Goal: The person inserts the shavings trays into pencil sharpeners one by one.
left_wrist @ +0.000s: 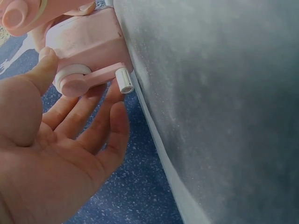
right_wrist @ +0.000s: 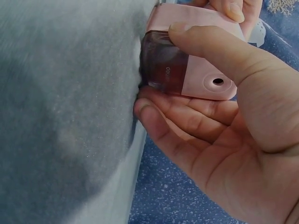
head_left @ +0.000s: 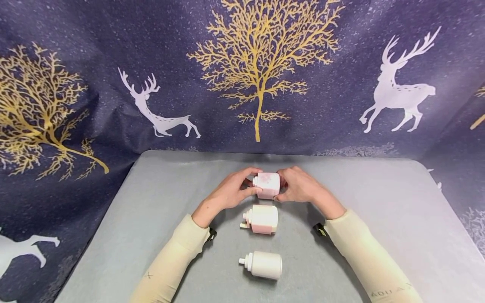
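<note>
At the far side of the table, both hands hold a pink hand-crank pencil sharpener (head_left: pixel 268 185) between them. My left hand (head_left: pixel 232 189) grips its crank end, thumb along the near side and fingers round the far side. The crank arm (left_wrist: pixel 100 75) ends in a white knob (left_wrist: pixel 124 80) in the left wrist view. From the other end my right hand (head_left: pixel 299 185) grips it, with the thumb against one side and the fingers opposite. There the right wrist view shows the pencil hole (right_wrist: pixel 217 81) and a dark see-through shavings drawer (right_wrist: pixel 159 60).
Two more sharpeners stand in line nearer to me: a pink and cream one (head_left: pixel 264 219) close by, then a white one (head_left: pixel 266 265). The grey table (head_left: pixel 151 202) meets a dark blue cloth (head_left: pixel 219 134) printed with trees and deer.
</note>
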`<state>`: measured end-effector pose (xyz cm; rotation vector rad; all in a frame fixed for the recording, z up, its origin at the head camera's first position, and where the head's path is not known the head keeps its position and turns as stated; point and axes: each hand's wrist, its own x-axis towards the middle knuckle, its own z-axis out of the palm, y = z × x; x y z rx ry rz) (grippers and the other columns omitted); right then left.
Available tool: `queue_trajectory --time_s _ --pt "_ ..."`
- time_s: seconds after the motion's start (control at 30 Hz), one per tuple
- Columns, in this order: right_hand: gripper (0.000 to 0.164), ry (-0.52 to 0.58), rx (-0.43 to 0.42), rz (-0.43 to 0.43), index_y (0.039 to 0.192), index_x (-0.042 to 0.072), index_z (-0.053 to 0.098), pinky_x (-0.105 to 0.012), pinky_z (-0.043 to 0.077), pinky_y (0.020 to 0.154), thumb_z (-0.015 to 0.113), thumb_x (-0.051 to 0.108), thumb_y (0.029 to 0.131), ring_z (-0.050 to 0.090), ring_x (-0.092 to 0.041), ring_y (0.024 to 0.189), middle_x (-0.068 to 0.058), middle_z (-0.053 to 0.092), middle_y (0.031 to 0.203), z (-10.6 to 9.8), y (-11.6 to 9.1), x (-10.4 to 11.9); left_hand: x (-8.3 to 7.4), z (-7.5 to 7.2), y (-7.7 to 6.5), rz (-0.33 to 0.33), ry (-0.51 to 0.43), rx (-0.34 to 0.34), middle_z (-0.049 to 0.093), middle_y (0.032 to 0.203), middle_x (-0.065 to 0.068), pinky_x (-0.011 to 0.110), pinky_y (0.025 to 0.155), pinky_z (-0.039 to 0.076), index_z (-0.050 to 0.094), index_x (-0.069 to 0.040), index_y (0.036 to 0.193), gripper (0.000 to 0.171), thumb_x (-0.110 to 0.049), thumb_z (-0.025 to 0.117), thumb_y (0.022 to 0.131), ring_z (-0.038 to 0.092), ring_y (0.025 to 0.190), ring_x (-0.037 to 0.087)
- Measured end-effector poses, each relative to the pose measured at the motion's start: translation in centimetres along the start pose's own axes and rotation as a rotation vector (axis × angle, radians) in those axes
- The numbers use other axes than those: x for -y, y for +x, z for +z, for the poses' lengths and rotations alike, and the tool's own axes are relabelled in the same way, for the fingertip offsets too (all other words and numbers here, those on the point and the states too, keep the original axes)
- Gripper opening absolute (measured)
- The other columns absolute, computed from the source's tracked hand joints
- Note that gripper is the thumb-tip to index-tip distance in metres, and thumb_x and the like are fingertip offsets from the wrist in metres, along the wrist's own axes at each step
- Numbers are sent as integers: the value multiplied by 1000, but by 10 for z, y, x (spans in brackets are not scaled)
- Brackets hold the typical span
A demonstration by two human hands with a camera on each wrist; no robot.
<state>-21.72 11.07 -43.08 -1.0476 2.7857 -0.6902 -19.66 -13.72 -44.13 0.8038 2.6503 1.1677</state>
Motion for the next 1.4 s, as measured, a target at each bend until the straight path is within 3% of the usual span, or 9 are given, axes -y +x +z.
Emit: queue_trajectory --time_s 0.3,0.5,0.73,1.03,1.27,1.4 --pt "35 25 16 36 83 17 61 -26 49 55 86 28 62 55 -9 63 5 64 73 1 -1 0 0 1 1 -5 25 3 57 127 -8 30 85 52 50 -25 139 53 -40 65 91 60 98 6" --pt "34 54 1 40 84 18 61 -27 49 57 86 28 64 56 -8 64 6 65 73 6 -2 -3 0 1 0 -7 38 14 56 128 -8 34 86 52 49 -24 141 54 -40 64 92 61 101 12" --pt "32 92 -64 14 85 20 61 -29 50 64 86 29 67 61 -14 70 6 67 77 11 -9 -6 0 0 -1 21 65 25 55 131 -7 39 85 53 46 -20 145 59 -43 62 93 61 102 13" --pt "35 103 -124 -31 92 16 60 -30 52 68 85 26 71 62 -17 75 -1 66 83 18 -16 -9 0 0 -2 54 134 19 53 133 -8 34 86 52 45 -20 146 60 -45 60 94 60 103 9" --pt "34 163 -161 -59 97 11 62 -37 55 76 83 21 74 64 -21 83 -6 67 90 20 -23 -12 1 -1 -6 58 198 -13 48 141 -6 35 96 46 38 -21 151 66 -50 57 94 57 111 12" --pt "39 178 -169 -39 107 3 64 -39 55 80 82 18 75 65 -22 87 -8 68 95 20 -31 -14 1 -6 -13 24 192 -58 50 140 -4 38 95 47 35 -28 151 65 -54 54 95 56 113 15"
